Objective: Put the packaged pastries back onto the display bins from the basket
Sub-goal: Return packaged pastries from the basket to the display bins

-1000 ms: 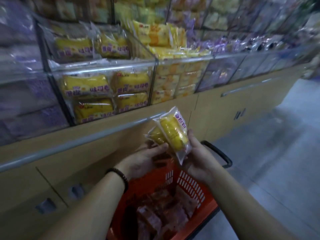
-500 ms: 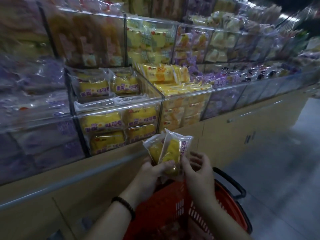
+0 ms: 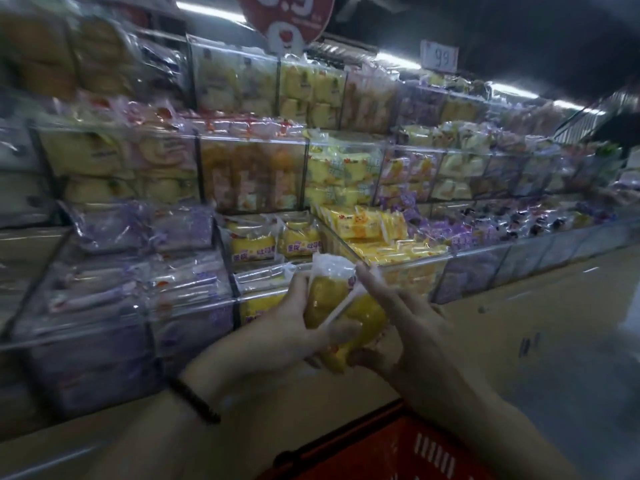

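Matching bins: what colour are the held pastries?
Yellow pastries in clear wrappers; head view shows them best.

- A tan wooden cabinet front (image 3: pixel 519 306) runs below the shelving.
- A smooth grey floor (image 3: pixel 602 427) lies at lower right.
- White strip lights (image 3: pixel 512 90) glow under a dark ceiling (image 3: pixel 519 26).
- A round red price sign (image 3: pixel 294 19) hangs overhead.

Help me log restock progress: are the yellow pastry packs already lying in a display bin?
No, the left hand and right hand both hold the yellow pastry packs in the air in front of the display bin.
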